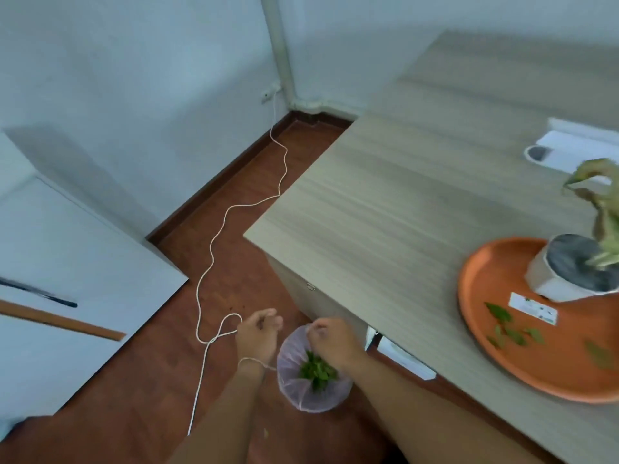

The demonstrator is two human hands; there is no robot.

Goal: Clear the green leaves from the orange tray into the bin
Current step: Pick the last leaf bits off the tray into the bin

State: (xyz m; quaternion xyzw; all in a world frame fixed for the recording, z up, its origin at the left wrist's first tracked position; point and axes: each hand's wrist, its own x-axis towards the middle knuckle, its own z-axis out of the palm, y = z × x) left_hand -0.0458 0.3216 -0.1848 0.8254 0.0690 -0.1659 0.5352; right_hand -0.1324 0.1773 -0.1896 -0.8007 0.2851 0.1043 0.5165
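Both hands hang over the bin (313,383), left hand (258,336) loosely curled and empty, right hand (331,343) half-open above binned leaves (316,370).

Single head view, high, looking steeply down: floor, bin (313,370) close below, table (418,209) right.

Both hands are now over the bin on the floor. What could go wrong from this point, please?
1. Several leaves lie on the tray, so the job may stop too early.
2. A white cord loops on the floor beside the left hand and crosses that wrist; it could snag.
3. The bin is small and under the right hand; dropped leaves may miss it.
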